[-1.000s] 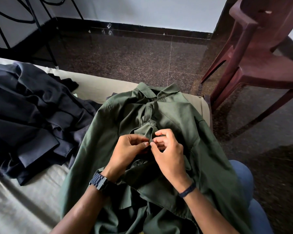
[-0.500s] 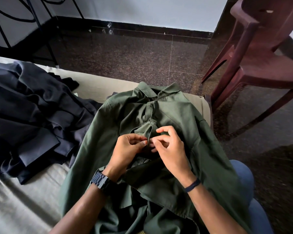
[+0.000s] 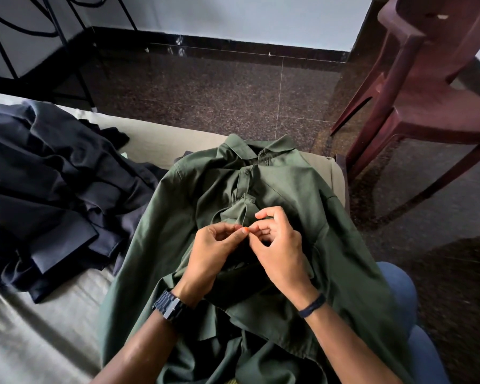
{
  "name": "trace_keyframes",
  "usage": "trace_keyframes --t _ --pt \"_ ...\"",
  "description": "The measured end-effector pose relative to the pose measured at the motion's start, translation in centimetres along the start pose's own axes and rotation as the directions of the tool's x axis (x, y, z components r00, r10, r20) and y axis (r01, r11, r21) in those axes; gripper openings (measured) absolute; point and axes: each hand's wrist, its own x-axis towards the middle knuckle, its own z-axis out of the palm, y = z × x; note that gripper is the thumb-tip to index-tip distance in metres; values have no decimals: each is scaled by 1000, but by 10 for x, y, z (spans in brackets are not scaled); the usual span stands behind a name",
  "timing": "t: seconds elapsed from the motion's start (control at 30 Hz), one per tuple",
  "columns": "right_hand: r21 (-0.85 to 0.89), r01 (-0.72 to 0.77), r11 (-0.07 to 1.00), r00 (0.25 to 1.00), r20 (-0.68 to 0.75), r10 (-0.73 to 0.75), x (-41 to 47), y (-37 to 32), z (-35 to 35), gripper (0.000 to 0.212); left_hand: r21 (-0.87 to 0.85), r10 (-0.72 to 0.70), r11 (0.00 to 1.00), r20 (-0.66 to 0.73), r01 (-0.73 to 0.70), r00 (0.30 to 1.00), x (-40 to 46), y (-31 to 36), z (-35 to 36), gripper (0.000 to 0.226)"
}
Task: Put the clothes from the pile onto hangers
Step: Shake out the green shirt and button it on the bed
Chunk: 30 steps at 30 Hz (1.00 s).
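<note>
A dark green shirt (image 3: 294,189) lies front-up across my lap, collar pointing away from me and its upper buttons done up. My left hand (image 3: 214,253) and my right hand (image 3: 277,245) meet at the middle of the shirt's button strip. Both pinch the strip's green fabric between thumb and fingers, fingertips touching each other. The part of the strip under my hands is hidden. A pile of dark navy clothes (image 3: 53,189) sits on the bed to my left. No hanger shows anywhere in view.
I sit on a bed with a beige sheet (image 3: 25,342). A dark red plastic chair (image 3: 427,92) stands close on the right. A black metal frame (image 3: 39,37) stands at the far left by the wall, across a dark speckled floor (image 3: 219,92).
My hands have stayed at the same spot on the button strip; only the fingers have shifted slightly, the right hand's fingers curling in closer to the left thumb.
</note>
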Motion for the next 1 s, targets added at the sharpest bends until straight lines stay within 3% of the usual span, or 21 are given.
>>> trace_keyframes --t 0.13,0.43,0.57,0.87,1.0 --pt "70 -50 996 999 -10 51 1 1 1 38 63 48 997 -64 -44 997 1 -2 1 4" --pt "193 -141 971 989 -7 145 2 3 0 33 111 141 985 -78 -132 987 4 -2 1 20" --pt "158 -107 982 994 -20 111 0 6 1 36 141 128 983 -57 -119 990 5 -3 3 11" --pt "126 1 992 1000 23 -3 0 5 -3 41 -82 1 997 14 1 1000 5 -2 -3 7" --pt "146 -14 989 999 47 7 2 5 -5 39 17 52 998 69 -53 996 7 3 -8 14"
